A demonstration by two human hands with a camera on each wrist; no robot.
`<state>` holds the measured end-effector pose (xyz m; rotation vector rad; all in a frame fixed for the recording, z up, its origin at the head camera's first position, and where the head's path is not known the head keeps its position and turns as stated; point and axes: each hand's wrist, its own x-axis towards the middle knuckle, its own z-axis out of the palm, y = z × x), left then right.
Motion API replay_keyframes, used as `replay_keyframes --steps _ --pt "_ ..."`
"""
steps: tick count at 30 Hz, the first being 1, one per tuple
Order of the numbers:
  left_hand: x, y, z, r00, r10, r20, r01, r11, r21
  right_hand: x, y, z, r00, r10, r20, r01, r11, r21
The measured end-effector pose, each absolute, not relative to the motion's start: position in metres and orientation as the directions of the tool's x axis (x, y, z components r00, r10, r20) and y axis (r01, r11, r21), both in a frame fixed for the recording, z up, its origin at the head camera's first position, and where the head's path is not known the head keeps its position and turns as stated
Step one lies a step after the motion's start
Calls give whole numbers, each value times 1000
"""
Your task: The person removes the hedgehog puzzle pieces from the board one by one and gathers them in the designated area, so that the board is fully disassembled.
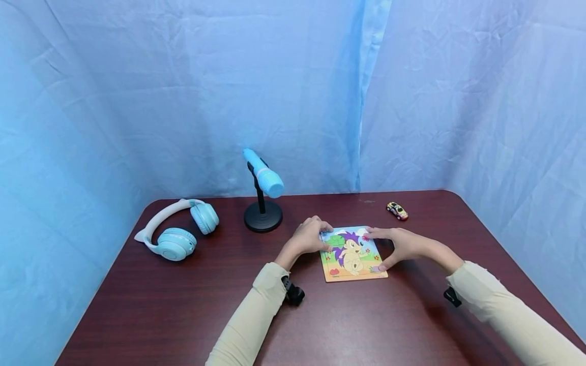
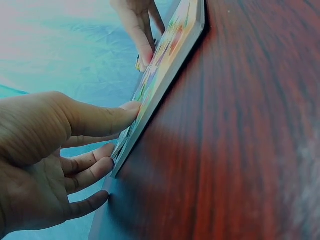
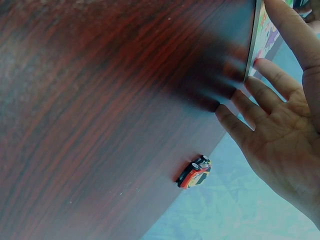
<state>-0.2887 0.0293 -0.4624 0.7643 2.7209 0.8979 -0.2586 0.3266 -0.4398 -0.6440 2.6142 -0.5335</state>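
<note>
One picture board (image 1: pixel 352 254), lying face up on the bench (image 1: pixel 183 315), right of centre. Single cartoon hedgehog with purple spines on its face, red shape in the near left corner, flowers around.

Two hands, both at the board, one per side. Left hand (image 1: pixel 311 235): on the board's left side, thumb on the face just inside the edge, fingers round by the far left corner. Thumb and fingers moderately spread, fingers slightly bent. Right hand (image 1: pixel 403 244): on the right side, spread wide, thumb at the near right corner, index fingertip at the far right corner, other fingers fanned out just beyond. Board sits between the two, touched by both.

Two pale sleeves (image 1: pixel 249 315), one black wrist device (image 1: pixel 293 294) showing at each cuff.

One toy car (image 1: pixel 397 211), yellow/red/black, wheels down behind the right hand, near the back edge. Apart from the board.

One mic (image 1: pixel 267 178), light blue, tilted head down, in the clip of one black stand (image 1: pixel 263 218). Stand is upright, beyond the left hand.

One pair of headphones (image 1: pixel 176 244), far left: two light blue cups, white band, resting on the bench, well apart from the hands.

Blue curtain (image 1: pixel 274 76) behind and on both sides.
</note>
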Motion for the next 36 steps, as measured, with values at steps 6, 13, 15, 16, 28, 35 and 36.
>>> replay_keyframes --steps 6,13,15,16,28,35,36 --pt "-287 30 -462 -852 523 -5 430 705 564 -260 327 -441 -811 -511 -284 -358 819 -449" --pt "-286 34 -460 -836 549 -3 475 725 499 -260 328 -442 -811 -510 -285 -356 818 -451" --pt "-288 35 -459 -826 564 -12 491 729 478 -260 329 -442 -811 -511 -285 -357 818 -451" --pt "-289 35 -459 -819 573 -17 501 730 465 -260 329 -442 -811 -512 -283 -359 818 -450" --pt "-293 41 -447 -778 618 -113 539 749 385 -259 329 -441 -808 -523 -270 -374 810 -451" --pt "-295 43 -444 -770 625 -126 546 748 377 -260 329 -442 -809 -522 -272 -368 809 -458" --pt "-295 44 -444 -768 627 -128 550 749 370 -260 329 -442 -808 -522 -272 -369 810 -456"
